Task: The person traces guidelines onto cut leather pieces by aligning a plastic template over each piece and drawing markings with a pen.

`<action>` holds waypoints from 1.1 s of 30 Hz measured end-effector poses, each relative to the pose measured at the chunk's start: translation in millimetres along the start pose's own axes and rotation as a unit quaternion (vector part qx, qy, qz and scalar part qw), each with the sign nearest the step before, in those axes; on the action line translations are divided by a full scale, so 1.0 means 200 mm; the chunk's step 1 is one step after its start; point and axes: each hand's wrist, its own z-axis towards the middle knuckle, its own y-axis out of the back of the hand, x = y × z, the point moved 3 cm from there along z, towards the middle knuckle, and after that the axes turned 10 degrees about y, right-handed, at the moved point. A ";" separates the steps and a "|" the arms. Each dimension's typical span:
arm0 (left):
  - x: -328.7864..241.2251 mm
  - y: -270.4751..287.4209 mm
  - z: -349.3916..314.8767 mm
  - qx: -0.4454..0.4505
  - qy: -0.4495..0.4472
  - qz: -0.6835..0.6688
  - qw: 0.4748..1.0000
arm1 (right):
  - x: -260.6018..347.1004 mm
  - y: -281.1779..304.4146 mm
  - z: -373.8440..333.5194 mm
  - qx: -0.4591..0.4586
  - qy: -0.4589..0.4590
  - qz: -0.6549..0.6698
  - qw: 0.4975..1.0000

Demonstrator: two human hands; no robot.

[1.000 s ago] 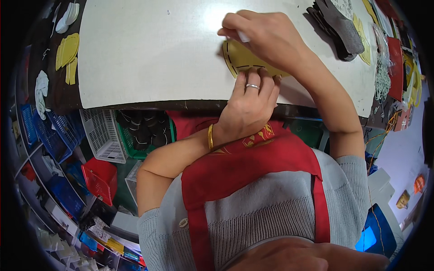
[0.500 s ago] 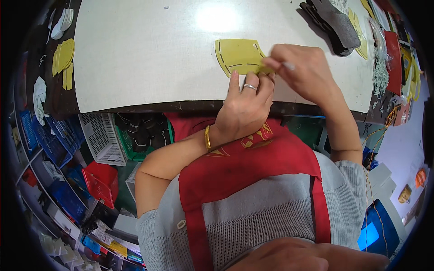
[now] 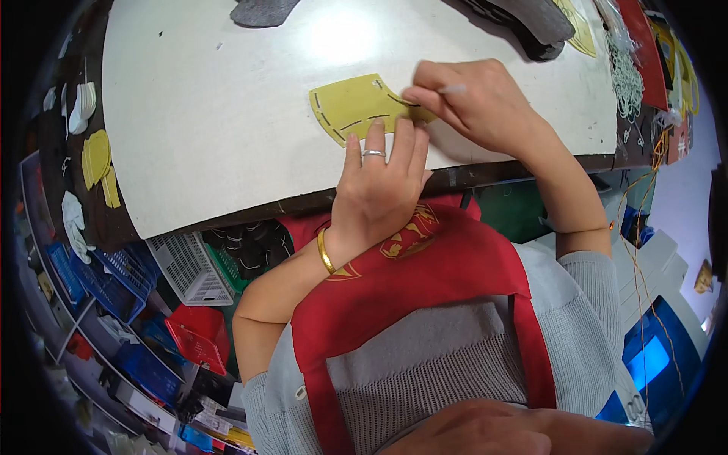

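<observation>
A yellow slotted template (image 3: 345,102) lies flat on the white table, with dashed dark slots along its edges. Its right part is covered by my hands. My left hand (image 3: 379,182) lies with fingers stretched out, the fingertips pressing on the template's near edge. My right hand (image 3: 481,102) is closed round a thin pale pen-like stick (image 3: 453,89), held at the template's right side. The stick's tip is hidden behind my fingers, and the hand is slightly blurred.
The white tabletop (image 3: 220,136) has dark grey socks (image 3: 535,26) at the far right and a grey piece (image 3: 265,11) at the far edge. More yellow templates (image 3: 96,159) and a white glove (image 3: 73,224) lie at left. Below stand a white crate (image 3: 193,269) and a red bin (image 3: 199,334).
The view has shifted and tilted. The template appears further left and turned. My left fingers lie flatter on it, while my right hand stays at its right side with the stick.
</observation>
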 end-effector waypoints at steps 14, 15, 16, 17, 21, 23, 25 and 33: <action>0.02 0.04 0.03 0.015 -0.015 0.054 0.998 | -0.09 0.09 -0.09 -0.191 -0.130 0.140 0.963; 0.01 0.04 0.03 0.012 -0.018 0.061 0.998 | -0.07 0.07 -0.08 -0.199 -0.127 0.139 0.962; 0.01 0.04 0.03 0.004 -0.011 0.047 0.999 | -0.05 0.02 -0.05 -0.143 -0.145 0.097 0.974; 0.01 0.04 0.03 -0.004 -0.008 0.033 0.999 | -0.02 -0.01 -0.02 -0.089 -0.165 0.052 0.981; 0.00 0.02 0.03 -0.020 -0.022 0.074 0.997 | 0.03 -0.04 0.02 0.086 -0.241 0.010 0.967; 0.00 0.04 0.04 -0.018 -0.039 0.051 0.998 | 0.02 -0.05 -0.04 0.047 -0.173 0.043 0.983; 0.06 0.08 0.10 -0.047 -0.095 -0.050 0.993 | -0.02 0.01 -0.11 0.001 -0.190 0.055 0.980; 0.72 0.05 0.56 -0.171 0.053 0.155 0.972 | -0.23 0.32 -0.35 -0.097 -0.320 -0.093 0.938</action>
